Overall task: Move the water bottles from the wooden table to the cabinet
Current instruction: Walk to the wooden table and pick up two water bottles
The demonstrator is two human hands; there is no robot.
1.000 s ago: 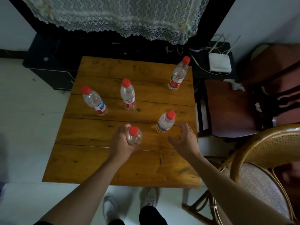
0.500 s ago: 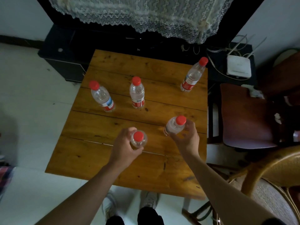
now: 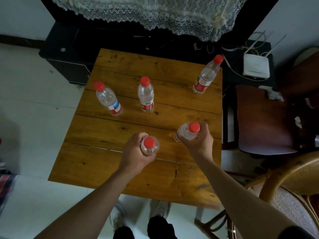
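Several clear water bottles with red caps stand on the wooden table (image 3: 107, 169). My left hand (image 3: 133, 152) is wrapped around the near bottle (image 3: 149, 145) at the table's middle front. My right hand (image 3: 200, 140) grips the bottle (image 3: 187, 131) just to its right. A left bottle (image 3: 107, 99), a middle bottle (image 3: 145, 96) and a far right bottle (image 3: 207, 75) stand untouched further back. The black cabinet (image 3: 69, 57) runs behind the table, under a lace cloth.
A white router (image 3: 256, 65) with cables sits on the cabinet's right end. A brown chair (image 3: 264, 121) stands right of the table and a wicker chair (image 3: 286, 187) at the near right. White floor lies to the left. My shoes show below the table edge.
My right hand has moved left and forward and closed around the right near bottle. My left hand has kept its hold on the other near bottle. The view shifted slightly.
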